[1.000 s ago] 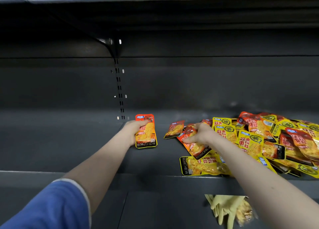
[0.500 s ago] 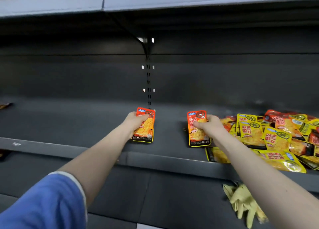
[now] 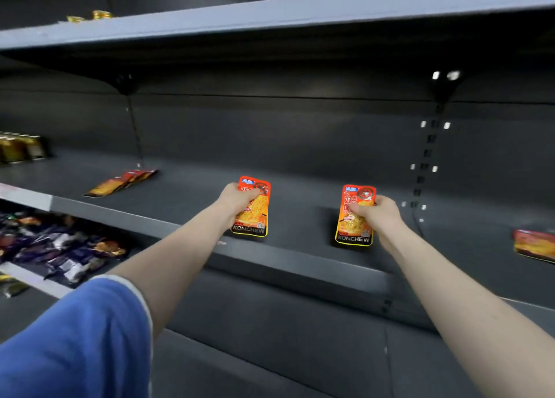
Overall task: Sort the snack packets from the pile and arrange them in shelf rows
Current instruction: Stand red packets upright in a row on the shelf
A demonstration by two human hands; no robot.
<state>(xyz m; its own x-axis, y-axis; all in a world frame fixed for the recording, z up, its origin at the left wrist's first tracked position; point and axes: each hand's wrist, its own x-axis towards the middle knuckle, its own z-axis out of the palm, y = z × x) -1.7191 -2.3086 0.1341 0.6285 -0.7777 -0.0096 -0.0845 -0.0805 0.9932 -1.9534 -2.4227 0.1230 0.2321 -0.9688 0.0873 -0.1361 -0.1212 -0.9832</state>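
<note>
My left hand (image 3: 237, 201) grips an orange-red KONCHEW snack packet (image 3: 255, 217) held upright above the dark shelf (image 3: 300, 262). To its right, my right hand (image 3: 378, 214) holds a second, matching orange-red packet (image 3: 354, 226), also upright. Both packets hover near the shelf's front edge. A short row of similar red packets (image 3: 123, 181) lies flat on the same shelf at the left. Only one packet of the pile (image 3: 534, 246) shows at the right edge.
Golden packets (image 3: 21, 148) stand at the far left of this shelf. Dark purple packets (image 3: 60, 253) fill the lower shelf at left. The upper shelf (image 3: 270, 16) overhangs, with yellow items (image 3: 102, 14) on it. A slotted upright (image 3: 426, 163) runs down the back panel.
My view and both hands have swung left, away from the pile. My right hand lifted a red packet from the pile and carries it alongside the left one.
</note>
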